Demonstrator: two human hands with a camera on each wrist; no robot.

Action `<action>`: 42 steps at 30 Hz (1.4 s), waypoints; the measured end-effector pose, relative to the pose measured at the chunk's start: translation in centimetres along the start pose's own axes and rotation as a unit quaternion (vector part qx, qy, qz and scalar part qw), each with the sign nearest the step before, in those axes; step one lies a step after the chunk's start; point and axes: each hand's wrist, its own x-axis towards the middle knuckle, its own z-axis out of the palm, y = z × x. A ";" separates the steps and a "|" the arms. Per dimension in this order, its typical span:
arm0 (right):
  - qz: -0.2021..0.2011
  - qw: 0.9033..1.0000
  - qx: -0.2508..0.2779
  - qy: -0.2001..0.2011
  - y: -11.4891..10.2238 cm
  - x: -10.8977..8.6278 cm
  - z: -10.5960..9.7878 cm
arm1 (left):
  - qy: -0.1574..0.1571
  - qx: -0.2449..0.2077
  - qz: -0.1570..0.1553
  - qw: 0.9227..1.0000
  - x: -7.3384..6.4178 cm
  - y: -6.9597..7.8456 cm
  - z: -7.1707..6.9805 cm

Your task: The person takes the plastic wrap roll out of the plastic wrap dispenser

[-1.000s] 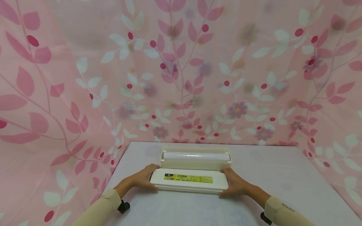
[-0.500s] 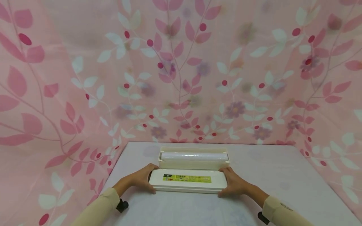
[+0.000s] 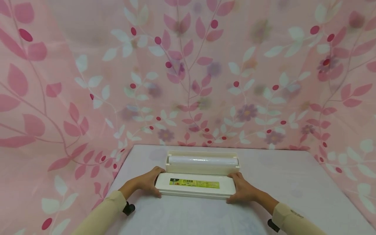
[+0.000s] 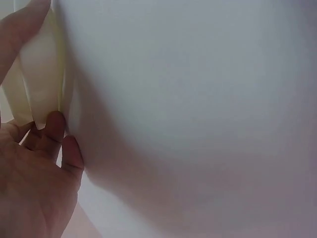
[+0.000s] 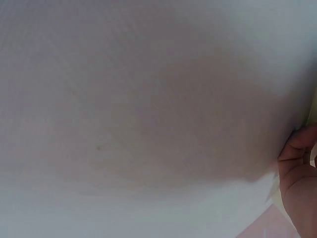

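Note:
A long white lid [image 3: 191, 192] with a yellow-green printed label lies on the table, near side of an open cream box [image 3: 202, 169]. Inside that box is a roll of cling film [image 3: 202, 160] with a shiny surface. My left hand [image 3: 149, 182] grips the left end of the lid, thumb on the near edge and fingers at the far corner. At the other end my right hand [image 3: 243, 189] holds it the same way. The left wrist view shows fingers [image 4: 55, 126] curled against the lid's end. Only part of the right hand [image 5: 299, 173] appears in the right wrist view.
A pale cloth covers the table [image 3: 273, 176], reaching out on both sides of the box. Pink floral curtain [image 3: 188, 81] hangs behind the table and along its sides. Small black devices sit at both cuffs.

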 end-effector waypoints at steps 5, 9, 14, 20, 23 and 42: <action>0.003 1.000 0.002 -0.002 0.0 0.2 0.0 | -0.012 0.001 -0.008 1.000 0.0 -0.1 -0.3; -0.001 1.000 -0.005 0.000 0.0 0.3 -0.3 | -0.016 0.000 -0.011 1.000 0.1 0.1 -0.5; -0.007 1.000 -0.006 0.001 0.1 0.4 -0.6 | -0.015 -0.004 -0.011 1.000 0.2 0.1 -0.5; -0.009 1.000 0.007 -0.002 0.1 0.1 -0.9 | -0.008 -0.006 -0.004 1.000 0.2 -0.5 -0.4; -0.005 1.000 0.020 -0.006 0.1 -0.1 -0.9 | -0.004 -0.005 0.001 1.000 0.0 -0.6 -0.3; -0.004 1.000 0.026 -0.006 0.1 -0.7 -0.7 | -0.001 -0.007 0.001 1.000 -0.3 0.1 -0.1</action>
